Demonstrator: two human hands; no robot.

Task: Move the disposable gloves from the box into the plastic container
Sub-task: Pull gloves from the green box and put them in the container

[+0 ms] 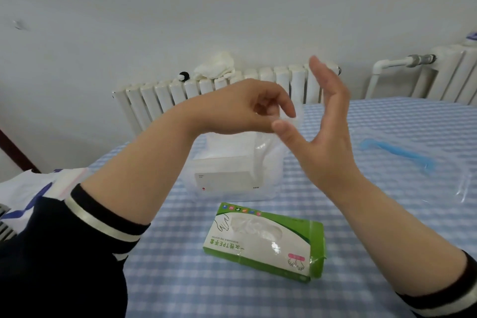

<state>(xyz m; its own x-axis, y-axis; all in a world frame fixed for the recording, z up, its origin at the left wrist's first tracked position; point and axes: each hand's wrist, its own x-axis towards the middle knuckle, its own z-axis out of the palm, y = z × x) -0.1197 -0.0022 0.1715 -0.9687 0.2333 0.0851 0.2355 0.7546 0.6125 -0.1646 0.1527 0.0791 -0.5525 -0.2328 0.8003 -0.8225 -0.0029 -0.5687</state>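
The green and white glove box (263, 240) lies flat on the checked tablecloth near me, its top slot showing clear gloves. Behind it stands the translucent plastic container (260, 195) with a white stack inside. Both hands are raised above the container. My left hand (240, 106) has its fingers curled and pinches a thin clear disposable glove (295, 117), which is barely visible. My right hand (327, 124) is held edge-on beside it, fingers straight up, thumb tip reaching toward the left fingertips and the film.
A clear bag with a blue zip strip (397, 153) lies on the table at the right. A white radiator (206, 88) with a white cloth (215, 67) on top runs along the wall behind the table. Printed fabric (38, 188) lies at the left edge.
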